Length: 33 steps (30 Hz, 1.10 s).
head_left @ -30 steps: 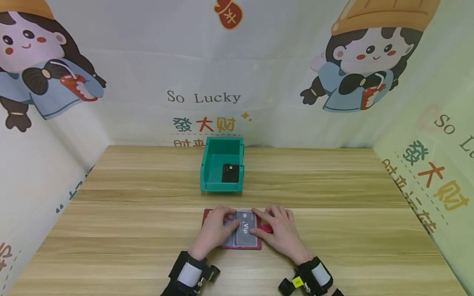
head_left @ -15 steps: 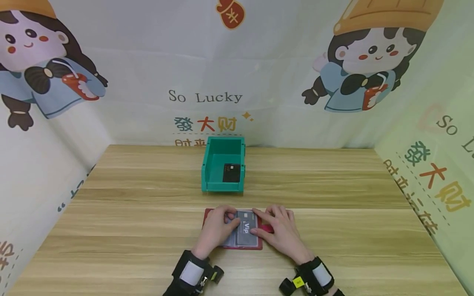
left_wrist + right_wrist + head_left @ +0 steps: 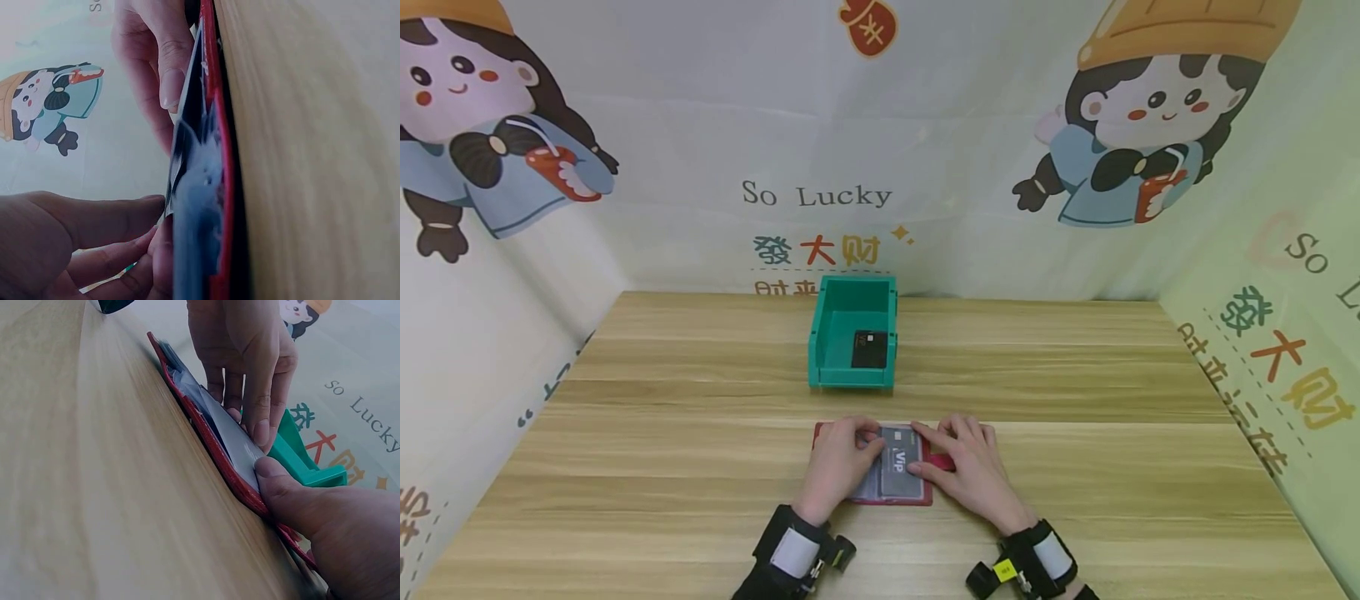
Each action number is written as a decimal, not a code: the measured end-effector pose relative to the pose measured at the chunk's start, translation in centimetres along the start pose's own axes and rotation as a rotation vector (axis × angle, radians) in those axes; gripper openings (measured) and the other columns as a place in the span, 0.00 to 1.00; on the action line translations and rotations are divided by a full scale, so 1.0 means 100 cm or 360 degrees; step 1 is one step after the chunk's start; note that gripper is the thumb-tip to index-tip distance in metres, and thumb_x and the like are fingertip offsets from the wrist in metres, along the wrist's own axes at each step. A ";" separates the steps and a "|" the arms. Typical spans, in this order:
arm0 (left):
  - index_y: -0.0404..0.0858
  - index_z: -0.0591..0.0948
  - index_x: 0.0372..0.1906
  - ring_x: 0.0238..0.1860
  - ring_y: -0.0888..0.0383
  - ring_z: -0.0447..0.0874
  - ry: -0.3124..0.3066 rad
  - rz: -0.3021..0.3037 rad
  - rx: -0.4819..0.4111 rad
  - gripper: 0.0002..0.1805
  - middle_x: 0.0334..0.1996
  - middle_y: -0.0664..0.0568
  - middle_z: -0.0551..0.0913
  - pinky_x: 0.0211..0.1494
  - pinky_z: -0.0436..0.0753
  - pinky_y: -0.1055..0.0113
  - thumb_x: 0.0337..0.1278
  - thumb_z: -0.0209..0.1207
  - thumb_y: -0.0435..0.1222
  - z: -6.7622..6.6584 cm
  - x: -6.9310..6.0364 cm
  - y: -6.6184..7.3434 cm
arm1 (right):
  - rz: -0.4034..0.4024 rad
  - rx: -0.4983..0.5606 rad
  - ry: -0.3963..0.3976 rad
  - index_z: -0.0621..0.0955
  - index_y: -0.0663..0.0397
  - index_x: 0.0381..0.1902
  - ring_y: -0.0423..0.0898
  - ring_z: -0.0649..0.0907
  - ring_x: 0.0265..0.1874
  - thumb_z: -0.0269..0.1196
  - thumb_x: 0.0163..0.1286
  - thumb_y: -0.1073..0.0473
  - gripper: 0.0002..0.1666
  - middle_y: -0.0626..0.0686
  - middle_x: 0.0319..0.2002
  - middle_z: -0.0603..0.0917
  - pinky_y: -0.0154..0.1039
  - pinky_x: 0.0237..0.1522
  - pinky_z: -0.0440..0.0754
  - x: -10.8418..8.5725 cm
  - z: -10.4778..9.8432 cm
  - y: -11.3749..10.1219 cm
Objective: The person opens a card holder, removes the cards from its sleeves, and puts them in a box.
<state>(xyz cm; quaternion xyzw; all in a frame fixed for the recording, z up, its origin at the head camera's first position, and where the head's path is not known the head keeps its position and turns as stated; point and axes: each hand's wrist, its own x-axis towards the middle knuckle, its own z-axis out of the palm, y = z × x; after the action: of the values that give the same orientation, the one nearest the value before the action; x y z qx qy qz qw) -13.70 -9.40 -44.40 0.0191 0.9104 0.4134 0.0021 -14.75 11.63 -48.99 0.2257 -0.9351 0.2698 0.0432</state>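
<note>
A red card holder (image 3: 891, 502) with clear plastic sleeves lies opened out on the table. On its right side, inside a clear sleeve, is a grey card (image 3: 898, 483) lettered "VIP". My left hand (image 3: 841, 458) pinches at the card's left upper edge between thumb and fingertips; whether sleeve film is caught too, I cannot tell. My right hand (image 3: 973, 467) grips the holder's right edge, its thumb (image 3: 278, 478) on the card near the rim. In the left wrist view, the sleeve layers (image 3: 203, 194) stand slightly apart above the red cover (image 3: 230, 206).
Beyond the hands stands a green bin (image 3: 850, 377) with a black card (image 3: 870, 350) in it. A red strap (image 3: 942, 461) pokes out under my right hand. Printed cloth (image 3: 970, 167) hangs behind the wooden table (image 3: 685, 383) and along its sides.
The view shifts a little and my left wrist moves slightly rightward. Both hands keep their hold, and the card stays in place in the holder.
</note>
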 end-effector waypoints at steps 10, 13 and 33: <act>0.30 0.89 0.42 0.29 0.61 0.80 0.0045 0.0061 -0.0040 0.07 0.30 0.47 0.88 0.34 0.76 0.68 0.58 0.68 0.26 -0.003 0.005 -0.008 | -0.0039 0.0009 0.0006 0.84 0.47 0.66 0.49 0.70 0.46 0.74 0.66 0.44 0.33 0.48 0.41 0.71 0.50 0.51 0.60 0.000 0.000 0.001; 0.29 0.89 0.44 0.27 0.62 0.75 0.0012 0.0034 -0.0047 0.08 0.28 0.48 0.86 0.32 0.71 0.69 0.60 0.67 0.26 -0.009 0.006 -0.010 | -0.0041 0.0005 0.0006 0.84 0.47 0.66 0.49 0.70 0.46 0.74 0.66 0.45 0.33 0.47 0.41 0.70 0.50 0.51 0.60 0.000 -0.001 0.001; 0.27 0.81 0.57 0.26 0.60 0.78 -0.0135 -0.0184 -0.0160 0.25 0.23 0.50 0.84 0.33 0.74 0.66 0.56 0.75 0.32 -0.027 0.004 -0.014 | 0.0012 0.0003 -0.0066 0.83 0.46 0.67 0.49 0.69 0.48 0.73 0.67 0.44 0.32 0.47 0.42 0.70 0.50 0.52 0.59 0.000 -0.003 0.000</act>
<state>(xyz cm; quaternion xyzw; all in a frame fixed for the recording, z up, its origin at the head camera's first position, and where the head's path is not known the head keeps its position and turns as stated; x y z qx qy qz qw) -14.15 -12.36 -43.67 -0.0162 0.8871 0.4566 0.0657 -14.80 11.80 -48.69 0.2279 -0.9363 0.2662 0.0226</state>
